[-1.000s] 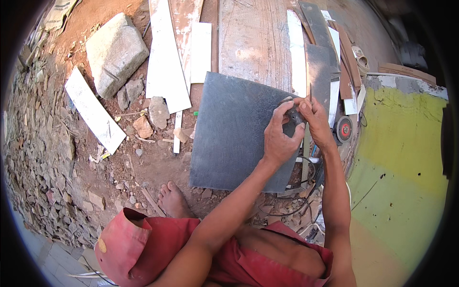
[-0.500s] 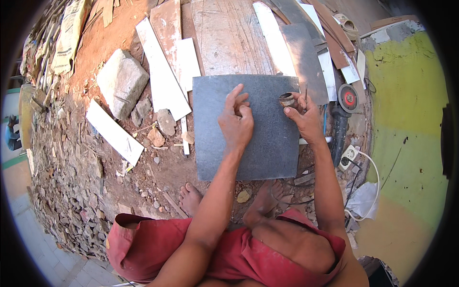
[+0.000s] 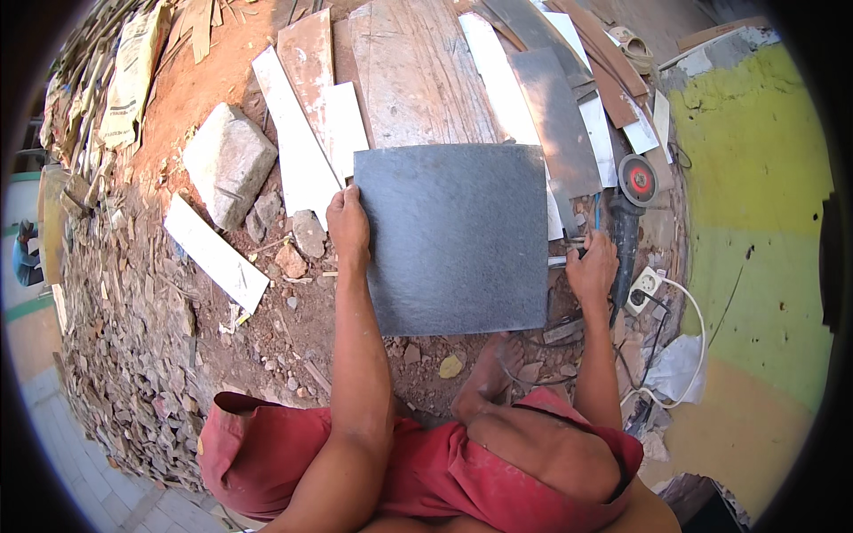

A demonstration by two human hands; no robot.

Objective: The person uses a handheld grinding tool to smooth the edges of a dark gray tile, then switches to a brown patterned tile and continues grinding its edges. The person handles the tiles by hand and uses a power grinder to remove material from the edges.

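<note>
A square dark grey tile (image 3: 453, 244) lies in front of me above the dirt. My left hand (image 3: 348, 222) is closed on its left edge, knuckles up. Just off the tile's right edge, my right hand (image 3: 593, 266) is low over the ground with its fingers curled. A light, narrow bar (image 3: 557, 262) shows between that hand and the tile, and a thin blue stick (image 3: 597, 216) rises beyond the fingers. What the right fingers hold is too small to make out. An angle grinder (image 3: 631, 204) with a red-centred disc lies right beside this hand.
A white power strip (image 3: 646, 286) with cables lies at the right by the green wall (image 3: 755, 204). White tile strips (image 3: 216, 255), a large stone (image 3: 229, 164) and a worn board (image 3: 422, 75) lie around. Rubble (image 3: 133, 355) covers the left side. Another person (image 3: 27, 255) sits far left.
My left hand has moved from above the tile to its left edge. The right hand has gone down beside the tile; the small brown ring it held no longer shows.
</note>
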